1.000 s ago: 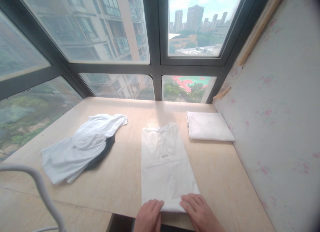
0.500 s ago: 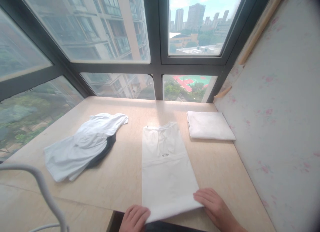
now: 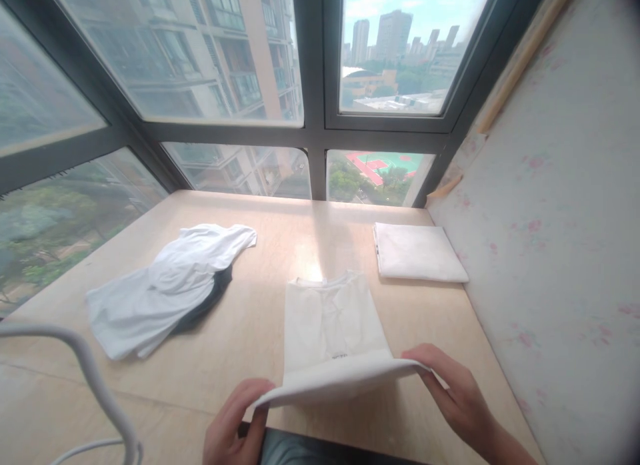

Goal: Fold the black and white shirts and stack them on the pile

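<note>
A white T-shirt, its sides folded in to a narrow panel, lies in front of me with the collar toward the window. Its near end is lifted off the table and bent up across the small dark chest print. My left hand pinches the left corner of that raised end, thumb below and fingers on top. At the right corner, my right hand grips the edge in the same way. The underside of the lifted part is in shadow.
Loose white and dark garments lie heaped on the left of the wooden table. A folded pale cloth rests at the back right by the papered wall. A grey curved tube stands at the near left.
The shirt's near end has risen from the table in both hands. The hands have spread apart and moved up, and the collar has slid nearer to me.
</note>
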`<state>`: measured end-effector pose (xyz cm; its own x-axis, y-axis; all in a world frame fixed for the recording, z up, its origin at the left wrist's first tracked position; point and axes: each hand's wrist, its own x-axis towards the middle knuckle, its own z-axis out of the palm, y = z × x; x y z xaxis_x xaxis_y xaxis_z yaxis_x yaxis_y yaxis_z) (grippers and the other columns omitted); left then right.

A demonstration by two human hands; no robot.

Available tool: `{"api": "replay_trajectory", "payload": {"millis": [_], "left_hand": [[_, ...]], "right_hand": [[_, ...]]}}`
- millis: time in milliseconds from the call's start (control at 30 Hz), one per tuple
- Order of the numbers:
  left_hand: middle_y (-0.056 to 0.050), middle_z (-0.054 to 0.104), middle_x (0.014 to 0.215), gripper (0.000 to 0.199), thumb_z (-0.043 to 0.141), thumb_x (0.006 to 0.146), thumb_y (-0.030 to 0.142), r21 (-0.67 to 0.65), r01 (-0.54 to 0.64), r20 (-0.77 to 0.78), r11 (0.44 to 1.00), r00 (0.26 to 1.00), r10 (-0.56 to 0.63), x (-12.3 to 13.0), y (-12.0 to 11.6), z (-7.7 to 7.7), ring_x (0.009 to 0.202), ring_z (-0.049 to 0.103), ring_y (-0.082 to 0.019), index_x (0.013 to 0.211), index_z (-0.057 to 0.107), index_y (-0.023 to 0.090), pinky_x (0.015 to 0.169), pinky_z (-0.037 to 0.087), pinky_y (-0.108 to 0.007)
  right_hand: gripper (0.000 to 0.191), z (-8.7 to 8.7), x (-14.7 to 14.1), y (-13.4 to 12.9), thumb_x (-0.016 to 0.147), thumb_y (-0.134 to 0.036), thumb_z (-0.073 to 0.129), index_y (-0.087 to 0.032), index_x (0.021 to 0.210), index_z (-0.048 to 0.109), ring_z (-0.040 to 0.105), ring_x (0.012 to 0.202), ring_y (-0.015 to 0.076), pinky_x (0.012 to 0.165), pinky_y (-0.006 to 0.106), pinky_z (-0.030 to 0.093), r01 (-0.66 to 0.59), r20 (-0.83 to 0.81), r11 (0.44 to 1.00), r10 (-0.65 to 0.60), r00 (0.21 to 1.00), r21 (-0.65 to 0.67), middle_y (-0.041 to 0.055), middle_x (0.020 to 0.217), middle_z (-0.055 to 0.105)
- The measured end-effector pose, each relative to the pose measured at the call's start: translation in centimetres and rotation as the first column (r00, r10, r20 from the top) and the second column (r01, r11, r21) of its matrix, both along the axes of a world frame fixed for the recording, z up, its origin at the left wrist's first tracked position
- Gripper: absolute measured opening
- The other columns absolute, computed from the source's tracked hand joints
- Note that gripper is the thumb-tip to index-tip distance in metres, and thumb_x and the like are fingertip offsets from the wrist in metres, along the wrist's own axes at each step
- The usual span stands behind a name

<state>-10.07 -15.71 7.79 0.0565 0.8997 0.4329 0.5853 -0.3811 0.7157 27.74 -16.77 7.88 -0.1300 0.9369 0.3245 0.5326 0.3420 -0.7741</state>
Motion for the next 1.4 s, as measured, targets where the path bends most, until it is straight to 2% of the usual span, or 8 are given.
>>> {"api": "replay_trajectory", "payload": {"millis": [200, 333, 433, 667, 800, 1000, 1200, 1400], "left_hand": [[-0.004, 0.072, 0.091, 0.017, 0.057, 0.092, 0.031, 0.024, -0.055, 0.01, 0.998, 0.998, 0.055, 0.6, 8.7, -0.4, 0.082, 0.068, -0.016, 0.095, 0.069, 0.019, 0.073, 0.056, -0.024], [-0.006, 0.072, 0.096, 0.034, 0.044, 0.095, 0.037, -0.092, -0.158, -0.164, 0.983, 0.976, 0.142, 1.1, 16.5, -3.1, 0.079, 0.067, -0.016, 0.112, 0.065, 0.017, 0.072, 0.056, -0.027], [-0.012, 0.071, 0.108, 0.04, 0.048, 0.088, 0.029, -0.142, -0.207, -0.286, 0.968, 0.945, 0.16, 2.1, 19.4, -6.0, 0.098, 0.068, -0.024, 0.122, 0.061, 0.013, 0.087, 0.055, -0.039], [-0.019, 0.042, 0.153, 0.05, 0.047, 0.092, 0.03, -0.049, -0.154, -0.6, 0.987, 0.795, 0.094, 6.1, 15.8, -10.5, 0.143, 0.033, -0.038, 0.139, 0.054, 0.016, 0.113, 0.029, -0.06], [-0.013, 0.034, 0.159, 0.053, 0.046, 0.095, 0.037, -0.073, -0.115, -0.697, 0.991, 0.717, 0.032, 7.3, 14.7, -12.2, 0.146, 0.028, -0.038, 0.146, 0.048, 0.022, 0.115, 0.021, -0.063], [-0.012, 0.032, 0.16, 0.054, 0.043, 0.096, 0.039, -0.082, -0.114, -0.73, 0.99, 0.683, 0.019, 7.2, 14.5, -12.7, 0.146, 0.028, -0.038, 0.148, 0.045, 0.022, 0.115, 0.022, -0.062], [-0.013, 0.033, 0.159, 0.054, 0.047, 0.095, 0.036, -0.071, -0.075, -0.69, 0.995, 0.723, 0.006, 8.0, 12.2, -13.0, 0.147, 0.027, -0.038, 0.147, 0.046, 0.023, 0.116, 0.022, -0.063], [-0.016, 0.037, 0.156, 0.054, 0.048, 0.093, 0.03, -0.03, -0.101, -0.323, 0.994, 0.942, 0.086, 7.8, 8.9, -14.6, 0.146, 0.031, -0.032, 0.145, 0.044, 0.018, 0.114, 0.035, -0.057]], "right_hand": [[0.026, -0.9, -1.1, 9.7, 0.098, -0.034, 0.048, -0.024, 0.11, 0.069, 0.069, 0.101, 0.0201, 0.088, 0.03, 0.055, 0.137, -0.045, 0.99, -0.136, 0.99, 0.025, 0.005, 0.107, 0.074], [0.039, -4.4, -2.7, 18.3, 0.098, -0.033, 0.037, -0.018, 0.12, 0.065, 0.068, 0.102, 0.0202, 0.091, 0.033, 0.054, 0.244, 0.095, 0.968, -0.237, 0.967, -0.061, 0.0078, 0.114, 0.072], [0.046, -8.1, -4.0, 21.4, 0.093, -0.024, 0.033, -0.011, 0.13, 0.059, 0.064, 0.112, 0.0247, 0.1, 0.043, 0.05, 0.338, 0.181, 0.939, -0.321, 0.93, -0.07, 0.0145, 0.123, 0.067], [0.048, -13.5, -6.7, 17.2, 0.096, -0.027, 0.038, -0.017, 0.141, 0.052, 0.038, 0.142, 0.0277, 0.115, 0.048, 0.033, 0.233, 0.435, 0.971, -0.235, 0.869, 0.06, 0.0129, 0.15, 0.046], [0.053, -14.5, -7.9, 15.4, 0.098, -0.037, 0.043, -0.022, 0.148, 0.046, 0.025, 0.149, 0.0309, 0.118, 0.054, 0.022, 0.126, 0.651, 0.991, -0.117, 0.75, 0.032, 0.0095, 0.16, 0.032], [0.054, -14.5, -8.0, 14.9, 0.099, -0.04, 0.039, -0.021, 0.15, 0.042, 0.023, 0.149, 0.0288, 0.119, 0.053, 0.02, 0.139, 0.671, 0.99, -0.099, 0.735, -0.006, 0.0082, 0.162, 0.026], [0.053, -14.6, -7.0, 11.7, 0.098, -0.036, 0.044, -0.021, 0.149, 0.044, 0.026, 0.148, 0.0306, 0.117, 0.054, 0.025, 0.143, 0.654, 0.989, -0.139, 0.743, 0.047, 0.0102, 0.16, 0.031], [0.05, -15.8, -5.4, 7.7, 0.095, -0.028, 0.048, -0.018, 0.144, 0.047, 0.028, 0.147, 0.0318, 0.113, 0.052, 0.037, 0.226, 0.494, 0.959, -0.283, 0.822, 0.174, 0.0145, 0.159, 0.032]]}}
